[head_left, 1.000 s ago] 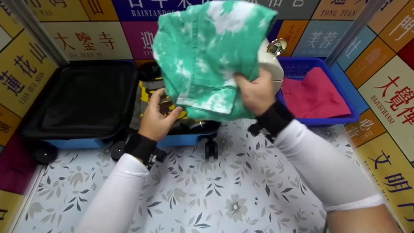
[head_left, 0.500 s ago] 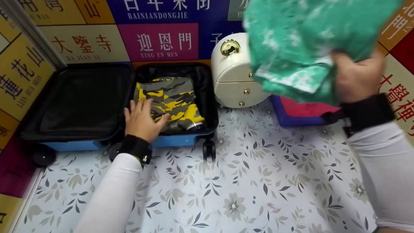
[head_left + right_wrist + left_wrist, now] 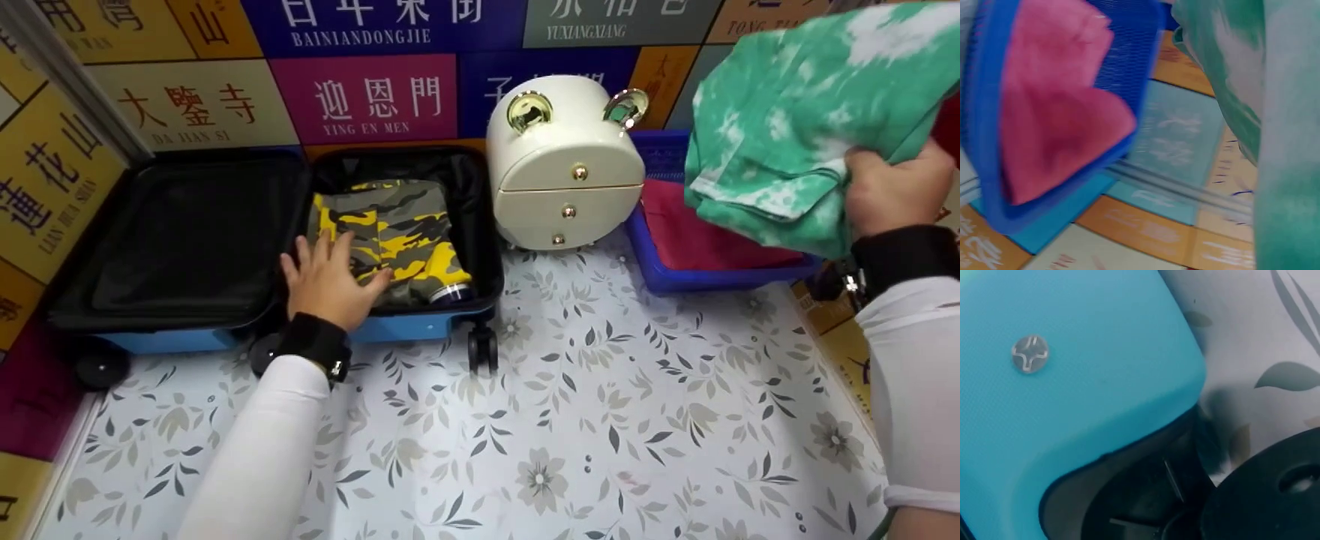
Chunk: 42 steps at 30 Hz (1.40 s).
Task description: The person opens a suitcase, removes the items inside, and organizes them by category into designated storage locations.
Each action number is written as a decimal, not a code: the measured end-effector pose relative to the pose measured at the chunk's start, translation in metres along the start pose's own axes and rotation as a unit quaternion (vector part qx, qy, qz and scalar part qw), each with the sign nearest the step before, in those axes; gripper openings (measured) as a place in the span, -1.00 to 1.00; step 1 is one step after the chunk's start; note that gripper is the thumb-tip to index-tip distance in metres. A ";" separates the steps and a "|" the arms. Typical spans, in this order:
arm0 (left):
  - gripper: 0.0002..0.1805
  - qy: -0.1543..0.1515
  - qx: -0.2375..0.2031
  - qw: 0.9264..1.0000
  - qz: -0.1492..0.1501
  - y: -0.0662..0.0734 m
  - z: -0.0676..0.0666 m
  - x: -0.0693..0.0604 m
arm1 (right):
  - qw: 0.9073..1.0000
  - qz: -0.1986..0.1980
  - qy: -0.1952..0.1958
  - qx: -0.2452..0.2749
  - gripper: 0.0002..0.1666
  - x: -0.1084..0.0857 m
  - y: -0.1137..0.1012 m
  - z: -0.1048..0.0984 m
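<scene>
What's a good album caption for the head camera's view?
Right hand grips green-and-white cloth near a blue basket; left hand at open suitcase.

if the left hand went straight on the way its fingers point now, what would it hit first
Most likely the left hand would meet the camouflage cloth in the open suitcase first; whether it hovers over the cloth or touches it is unclear.
</scene>
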<state>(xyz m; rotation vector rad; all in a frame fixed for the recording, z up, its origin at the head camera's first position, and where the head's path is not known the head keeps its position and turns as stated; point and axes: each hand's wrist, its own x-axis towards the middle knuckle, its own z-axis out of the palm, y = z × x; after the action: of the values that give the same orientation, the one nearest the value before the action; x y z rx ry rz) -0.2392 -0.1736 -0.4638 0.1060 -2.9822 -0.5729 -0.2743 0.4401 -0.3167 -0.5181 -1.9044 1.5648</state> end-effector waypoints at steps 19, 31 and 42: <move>0.07 0.006 -0.012 1.000 0.009 0.006 -0.009 0.006 | 0.896 -0.024 -0.256 -0.361 -0.34 0.037 0.079 0.027; 0.01 0.022 -0.014 1.000 0.003 0.006 0.000 0.007 | 0.867 -0.060 -0.303 -0.391 -0.30 0.042 0.094 0.029; 0.02 0.016 -0.001 1.000 -0.005 0.005 0.001 0.010 | 0.881 -0.071 -0.257 -0.390 -0.10 0.038 0.089 0.038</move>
<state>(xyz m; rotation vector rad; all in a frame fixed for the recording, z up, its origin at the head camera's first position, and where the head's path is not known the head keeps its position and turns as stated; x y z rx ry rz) -0.2500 -0.1691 -0.4619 0.1274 -2.9513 -0.5690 -0.3345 0.4567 -0.3991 -0.2709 -2.9148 0.8178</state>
